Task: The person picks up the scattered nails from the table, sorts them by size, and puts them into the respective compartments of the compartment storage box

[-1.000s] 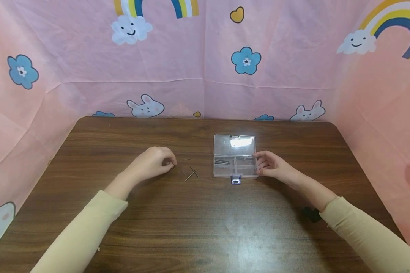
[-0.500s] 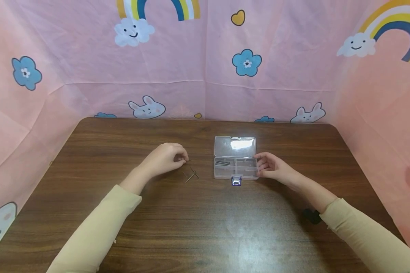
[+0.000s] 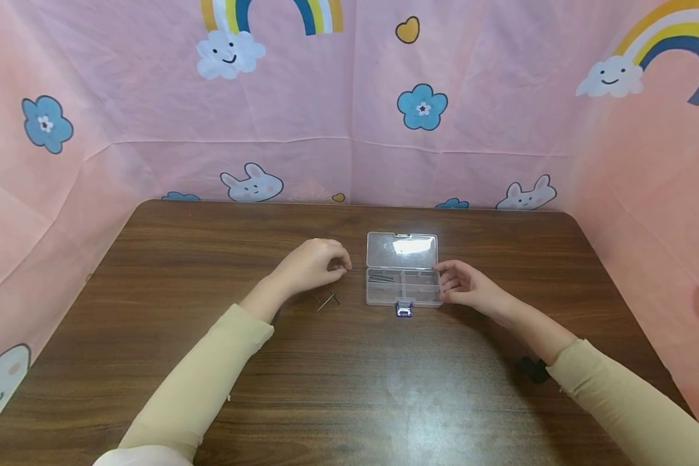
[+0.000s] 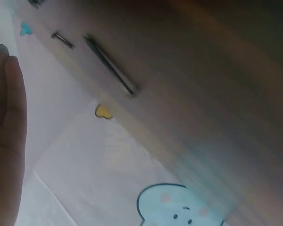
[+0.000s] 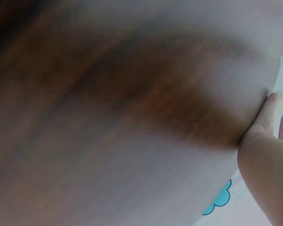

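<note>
Left of the box, my left hand pinches a thin metal nail between thumb and forefinger, mostly hidden by the fingertips. Below that hand a few nails lie crossed on the table; the left wrist view shows a longer nail and a shorter one. A clear plastic compartment box stands with its lid swung back and its blue-edged latch at the front. Several nails lie in its back left compartment. My right hand holds the box's right end, thumb at the front corner, fingers toward the hinge.
The brown wood-grain table is walled by pink printed cloth at the back and both sides. A small dark object lies beside the right sleeve.
My left hand has moved right across the table toward the box, passing over a nail that lay behind the crossed ones. My right hand and the box have stayed in place.
</note>
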Demonstrator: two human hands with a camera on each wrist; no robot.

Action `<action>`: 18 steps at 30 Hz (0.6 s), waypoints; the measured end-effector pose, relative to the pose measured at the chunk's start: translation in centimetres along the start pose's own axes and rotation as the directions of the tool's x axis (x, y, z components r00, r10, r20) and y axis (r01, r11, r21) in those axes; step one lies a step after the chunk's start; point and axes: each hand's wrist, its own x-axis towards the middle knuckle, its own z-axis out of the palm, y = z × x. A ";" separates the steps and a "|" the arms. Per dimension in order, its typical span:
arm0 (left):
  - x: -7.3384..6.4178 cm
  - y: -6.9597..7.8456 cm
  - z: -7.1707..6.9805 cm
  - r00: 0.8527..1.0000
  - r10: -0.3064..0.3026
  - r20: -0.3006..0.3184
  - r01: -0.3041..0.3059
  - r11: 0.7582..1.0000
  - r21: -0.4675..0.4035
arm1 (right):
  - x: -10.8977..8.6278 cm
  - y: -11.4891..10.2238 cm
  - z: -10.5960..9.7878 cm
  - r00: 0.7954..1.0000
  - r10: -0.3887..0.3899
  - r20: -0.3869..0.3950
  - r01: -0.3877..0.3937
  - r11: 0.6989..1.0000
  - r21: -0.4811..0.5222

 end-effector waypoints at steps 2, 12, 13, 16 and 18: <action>0.5 0.3 0.2 1.000 0.003 0.002 -0.003 1.000 -0.002 | 0.0 0.0 0.0 1.000 0.000 0.000 0.000 1.000 -0.002; 2.3 1.6 1.0 1.000 -0.007 0.012 0.007 1.000 -0.007 | -0.1 0.1 0.0 1.000 -0.020 0.012 0.019 1.000 0.017; 2.4 1.7 1.1 1.000 -0.004 0.014 0.004 1.000 -0.007 | -0.1 0.1 0.0 1.000 -0.022 0.013 0.022 1.000 0.017; 2.9 2.1 1.4 1.000 0.009 0.020 -0.009 1.000 -0.005 | -0.1 0.2 0.0 1.000 -0.027 0.015 0.027 0.999 0.020; 3.2 2.4 1.6 1.000 0.015 0.027 -0.015 1.000 -0.003 | 0.0 0.2 0.0 0.999 -0.029 0.014 0.028 0.999 0.023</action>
